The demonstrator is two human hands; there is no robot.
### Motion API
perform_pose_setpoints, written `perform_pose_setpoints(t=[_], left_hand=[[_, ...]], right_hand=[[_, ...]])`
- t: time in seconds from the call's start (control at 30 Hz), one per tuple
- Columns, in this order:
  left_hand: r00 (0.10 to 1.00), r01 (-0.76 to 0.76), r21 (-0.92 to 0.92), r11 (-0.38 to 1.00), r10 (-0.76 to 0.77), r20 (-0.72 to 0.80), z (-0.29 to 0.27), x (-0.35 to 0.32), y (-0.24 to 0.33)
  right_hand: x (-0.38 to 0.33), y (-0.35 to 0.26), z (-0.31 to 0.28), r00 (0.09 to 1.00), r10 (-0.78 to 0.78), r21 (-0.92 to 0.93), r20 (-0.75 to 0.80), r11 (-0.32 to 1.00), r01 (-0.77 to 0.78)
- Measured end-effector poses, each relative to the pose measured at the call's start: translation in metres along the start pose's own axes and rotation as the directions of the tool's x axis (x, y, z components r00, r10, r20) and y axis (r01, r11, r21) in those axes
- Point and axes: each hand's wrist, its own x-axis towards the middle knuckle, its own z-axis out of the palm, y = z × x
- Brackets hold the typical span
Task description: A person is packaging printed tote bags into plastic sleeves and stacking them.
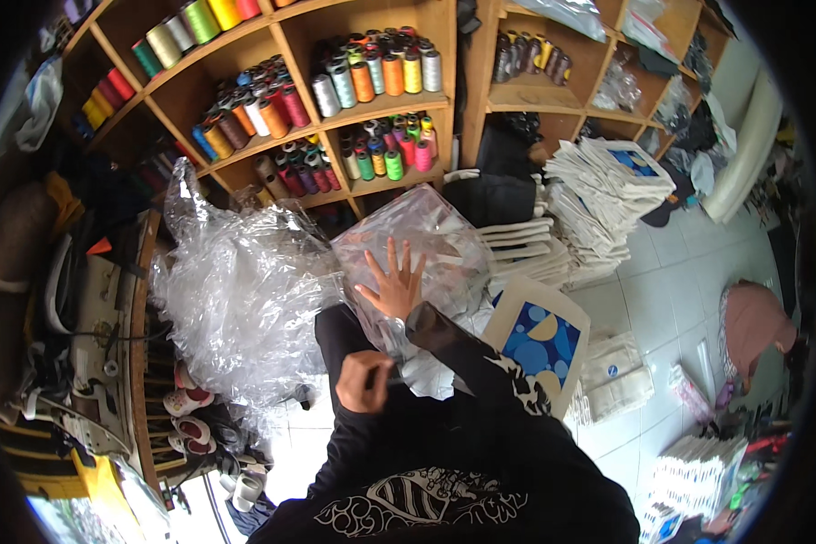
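My right hand (395, 284) lies flat with fingers spread on a clear plastic bag (444, 227), which rests in front of my knees. Above my lap, my left hand (364, 382) is curled closed and slightly blurred; whatever its fingers may hold is hidden. A big heap of crumpled clear plastic bags (249, 299) stands to the left. Beside my right forearm lies a cream cloth bag (571, 340) with a blue panel of circles, partly covered by my sleeve.
Wooden shelves (372, 113) with many thread spools stand ahead. Stacks of cream cloth bags (598, 195) rise at the right. A sewing machine (100, 317) stands on the left. Another person (752, 326) is at the far right. More folded bags (612, 376) lie on the tiled floor.
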Motion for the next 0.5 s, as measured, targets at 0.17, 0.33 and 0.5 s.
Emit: perform_pose_setpoints(t=[0.17,0.33,0.5], left_hand=[[0.96,0.206,0.076,0.976,-0.186,-0.211,0.009,0.002,-0.035],[0.966,0.162,0.019,0.987,-0.155,-0.207,0.023,0.0,-0.047],[0.984,0.077,0.001,0.997,-0.076,-0.159,0.037,0.006,-0.048]], right_hand=[[-0.034,0.011,-0.007,0.971,-0.11,-0.057,0.212,0.991,0.124],[-0.08,0.01,-0.048,0.942,-0.032,-0.007,0.335,0.999,0.036],[-0.117,0.013,-0.061,0.937,0.027,0.006,0.349,1.0,-0.031]])
